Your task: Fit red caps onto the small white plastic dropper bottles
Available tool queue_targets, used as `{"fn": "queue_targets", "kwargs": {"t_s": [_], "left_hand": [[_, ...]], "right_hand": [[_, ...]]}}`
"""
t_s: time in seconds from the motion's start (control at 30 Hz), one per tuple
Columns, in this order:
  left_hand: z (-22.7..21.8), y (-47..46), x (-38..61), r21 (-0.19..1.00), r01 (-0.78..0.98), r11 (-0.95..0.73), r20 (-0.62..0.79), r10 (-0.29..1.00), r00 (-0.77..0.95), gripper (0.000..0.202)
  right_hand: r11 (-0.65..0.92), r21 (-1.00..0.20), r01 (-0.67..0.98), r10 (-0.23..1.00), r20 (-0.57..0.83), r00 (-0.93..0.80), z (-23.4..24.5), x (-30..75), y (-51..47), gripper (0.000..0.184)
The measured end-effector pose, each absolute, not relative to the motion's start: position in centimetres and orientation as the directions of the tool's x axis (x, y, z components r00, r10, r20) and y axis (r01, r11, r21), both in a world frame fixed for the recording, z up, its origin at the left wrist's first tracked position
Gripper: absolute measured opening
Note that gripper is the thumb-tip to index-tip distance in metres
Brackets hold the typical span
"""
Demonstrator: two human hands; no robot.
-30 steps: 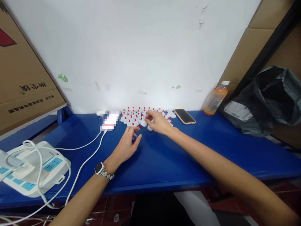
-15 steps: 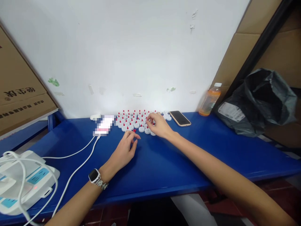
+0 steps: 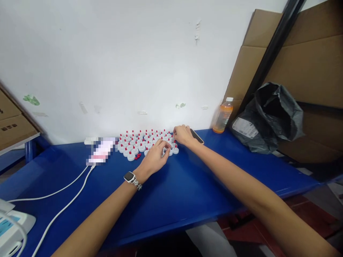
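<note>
A cluster of white round caps (image 3: 131, 157) with small red tips standing on them covers the table by the wall. A few loose red tips (image 3: 138, 156) lie at its front edge. My right hand (image 3: 183, 135) reaches to the right end of the cluster, thumb and forefinger pinched at a small red tip. My left hand (image 3: 156, 156) hovers low over the front of the cluster, covering some caps. Its fingers are curled, thumb near the forefinger; what they hold, if anything, is hidden. A watch (image 3: 129, 176) is on the left wrist.
Behind my right hand lies a dark phone (image 3: 197, 137). An orange drink bottle (image 3: 223, 116) and a grey plastic bag (image 3: 265, 123) stand farther right. At left are a blurred-out phone (image 3: 103, 150), white cables (image 3: 64, 206) and a power strip (image 3: 16, 228) on the blue table (image 3: 182, 189).
The view has swung to the right. My left hand has moved right, from the loose red tips to over the front caps. My right hand has shifted to the cluster's right end.
</note>
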State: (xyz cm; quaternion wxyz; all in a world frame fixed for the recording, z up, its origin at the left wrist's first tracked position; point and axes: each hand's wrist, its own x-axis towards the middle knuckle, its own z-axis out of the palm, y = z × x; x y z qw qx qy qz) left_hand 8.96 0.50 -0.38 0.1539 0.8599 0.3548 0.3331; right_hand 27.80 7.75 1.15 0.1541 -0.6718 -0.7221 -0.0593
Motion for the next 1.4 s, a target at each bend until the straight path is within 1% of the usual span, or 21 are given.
{"fn": "queue_targets", "kwargs": {"t_s": [0.2, 0.27, 0.3, 0.37, 0.4, 0.43, 0.5, 0.57, 0.63, 0.7, 0.73, 0.8, 0.87, 0.9, 0.97, 1.07, 1.17, 1.27, 1.4], "left_hand": [[0.2, -0.3, 7.3, 0.490, 0.499, -0.715, 0.529, 0.699, 0.482, 0.015], [0.2, -0.4, 6.9, 0.489, 0.503, -0.713, 0.531, 0.700, 0.477, 0.016], [0.3, -0.6, 6.8, 0.488, 0.504, -0.713, 0.535, 0.701, 0.472, 0.016], [0.3, -0.8, 6.5, 0.483, 0.513, -0.710, 0.552, 0.702, 0.451, 0.016], [0.3, -1.0, 6.4, 0.478, 0.521, -0.708, 0.567, 0.701, 0.432, 0.020], [0.3, -1.3, 6.2, 0.470, 0.529, -0.706, 0.581, 0.699, 0.417, 0.027], [0.2, -1.9, 5.7, 0.463, 0.536, -0.706, 0.577, 0.699, 0.421, 0.036], [-0.2, -2.7, 4.6, 0.480, 0.533, -0.697, 0.527, 0.715, 0.460, 0.029], [-0.8, -3.5, 3.0, 0.510, 0.549, -0.662, 0.457, 0.750, 0.479, 0.018], [-1.6, -4.2, 1.0, 0.522, 0.604, -0.603, 0.402, 0.798, 0.449, 0.020], [-2.0, -4.4, 0.0, 0.516, 0.642, -0.567, 0.373, 0.823, 0.428, 0.022], [-2.5, -4.7, -1.9, 0.481, 0.720, -0.500, 0.323, 0.865, 0.385, 0.025], [-2.9, -4.6, -3.1, 0.445, 0.782, -0.435, 0.290, 0.897, 0.334, 0.025], [-2.9, -4.5, -3.5, 0.434, 0.803, -0.408, 0.280, 0.908, 0.310, 0.025], [-3.0, -4.3, -3.8, 0.425, 0.825, -0.372, 0.264, 0.923, 0.281, 0.024], [-3.0, -3.9, -3.7, 0.423, 0.827, -0.370, 0.254, 0.925, 0.283, 0.022], [-3.1, -3.8, -3.6, 0.433, 0.816, -0.383, 0.286, 0.917, 0.278, 0.021], [-3.3, -3.8, -3.6, 0.431, 0.813, -0.392, 0.316, 0.909, 0.271, 0.023], [-3.3, -3.9, -3.7, 0.422, 0.824, -0.377, 0.302, 0.916, 0.264, 0.023]], "right_hand": [[0.129, -0.179, 0.975, 0.951, 0.301, -0.070, 0.8, 29.4, 7.6, 0.014], [0.159, -0.247, 0.956, 0.927, 0.371, -0.059, 1.2, 29.6, 6.7, 0.012], [0.189, -0.315, 0.930, 0.900, 0.434, -0.036, 1.5, 29.5, 6.0, 0.012], [0.301, -0.488, 0.820, 0.825, 0.564, 0.032, 2.2, 28.5, 3.8, 0.010], [0.370, -0.560, 0.741, 0.799, 0.599, 0.053, 2.4, 27.6, 2.5, 0.008], [0.441, -0.611, 0.658, 0.796, 0.604, 0.026, 2.6, 26.5, 1.2, 0.007], [0.546, -0.662, 0.514, 0.805, 0.585, -0.103, 2.7, 24.1, -1.4, 0.004], [0.564, -0.710, 0.423, 0.819, 0.546, -0.175, 2.5, 21.9, -3.1, 0.003], [0.559, -0.731, 0.391, 0.828, 0.515, -0.222, 1.9, 20.1, -3.6, 0.005], [0.588, -0.685, 0.430, 0.809, 0.516, -0.282, 1.3, 19.0, -3.0, 0.005], [0.616, -0.625, 0.479, 0.786, 0.523, -0.329, 1.0, 18.6, -2.5, 0.005], [0.662, -0.446, 0.602, 0.741, 0.508, -0.439, 0.4, 17.8, -1.1, 0.003], [0.677, -0.252, 0.692, 0.713, 0.457, -0.531, 0.1, 17.0, 0.2, 0.005], [0.675, -0.176, 0.716, 0.706, 0.434, -0.559, 0.0, 16.5, 0.6, 0.007], [0.666, -0.082, 0.741, 0.699, 0.415, -0.583, -0.2, 15.7, 1.2, 0.013], [0.645, -0.001, 0.764, 0.696, 0.414, -0.587, -0.4, 15.0, 1.6, 0.017], [0.648, 0.046, 0.760, 0.679, 0.417, -0.604, -0.7, 14.7, 1.7, 0.019], [0.671, 0.061, 0.739, 0.658, 0.410, -0.632, -1.0, 14.4, 1.8, 0.020], [0.698, 0.057, 0.714, 0.648, 0.375, -0.663, -1.3, 14.0, 2.2, 0.016]]}}
